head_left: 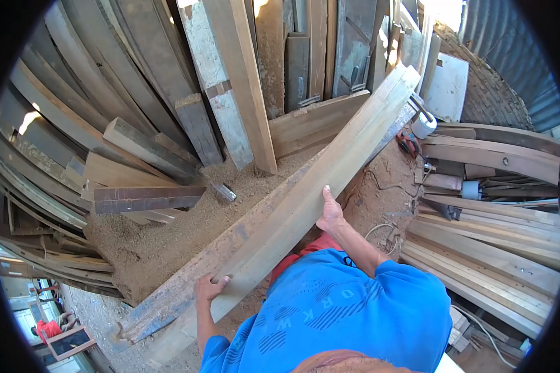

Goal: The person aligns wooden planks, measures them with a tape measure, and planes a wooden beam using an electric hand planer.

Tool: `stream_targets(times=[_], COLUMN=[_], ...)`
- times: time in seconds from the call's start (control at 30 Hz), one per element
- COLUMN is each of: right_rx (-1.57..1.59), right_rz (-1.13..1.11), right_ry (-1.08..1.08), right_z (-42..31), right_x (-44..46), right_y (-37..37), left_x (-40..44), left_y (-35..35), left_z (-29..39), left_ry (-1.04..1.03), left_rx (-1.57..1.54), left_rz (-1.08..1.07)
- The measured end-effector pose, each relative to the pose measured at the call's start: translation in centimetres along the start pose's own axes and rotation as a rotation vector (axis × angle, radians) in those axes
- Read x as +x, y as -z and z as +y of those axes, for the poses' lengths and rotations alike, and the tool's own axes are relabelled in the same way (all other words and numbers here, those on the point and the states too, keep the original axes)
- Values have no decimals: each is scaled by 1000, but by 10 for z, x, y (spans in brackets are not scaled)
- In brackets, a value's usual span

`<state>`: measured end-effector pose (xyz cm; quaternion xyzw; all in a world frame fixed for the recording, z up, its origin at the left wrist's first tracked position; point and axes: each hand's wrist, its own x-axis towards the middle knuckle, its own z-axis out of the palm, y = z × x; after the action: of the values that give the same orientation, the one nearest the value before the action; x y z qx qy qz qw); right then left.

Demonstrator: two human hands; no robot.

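Sawdust (pixel 149 248), brown and loose, lies past the long, flat, pale wooden board (pixel 283 227), which slants across in front of me. My bare left grip (pixel 210 290) sits on it, thumb and fingers spread apart. My bare right grip (pixel 331 215) touches the near edge, thumb up; its fingers are hidden, so I cannot tell if it is closed.

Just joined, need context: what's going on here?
A person in a blue shirt is handling a long board slanting across in front of them. The left hand is on its lower part; the right hand is at the near edge, farther up. Sawdust lies beyond it, and a red tool sits near its far end.
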<state>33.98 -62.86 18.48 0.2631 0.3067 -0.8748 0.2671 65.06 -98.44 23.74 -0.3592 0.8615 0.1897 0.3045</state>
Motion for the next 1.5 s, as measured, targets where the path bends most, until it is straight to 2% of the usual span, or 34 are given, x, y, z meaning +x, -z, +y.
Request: stream_targets(times=[0.07, 0.17, 0.3, 0.57, 0.7, 0.9, 1.0, 1.2, 1.5], right_rx=[5, -16, 10, 45, 49, -1, 35, 47, 108], right_rz=[-4, 65, 52, 25, 55, 117, 73, 7, -16], right_ry=[-5, 15, 52, 132, 92, 78, 25, -39, -140], right_z=[12, 21, 34, 50, 52, 77, 89, 112, 145], right_x=[2, -4, 6, 34, 46, 49, 49, 42, 41], right_y=[3, -2, 5, 1, 9, 18, 14, -11, -19], left_x=[11, 29, 55, 64, 69, 56, 46, 47, 58], left_y=[9, 25, 42, 72, 44, 38, 47, 74, 86], left_z=[-11, -14, -17, 10, 1, -20, -31, -54, -96], left_ry=[-48, -47, -70, -34, -98, -150, -152, -63, -224], left_rx=[35, 49, 33, 20, 51, -53, -66, 79, 111], left_rz=[53, 6, -23, 66, 170, 200, 279, 304, 533])
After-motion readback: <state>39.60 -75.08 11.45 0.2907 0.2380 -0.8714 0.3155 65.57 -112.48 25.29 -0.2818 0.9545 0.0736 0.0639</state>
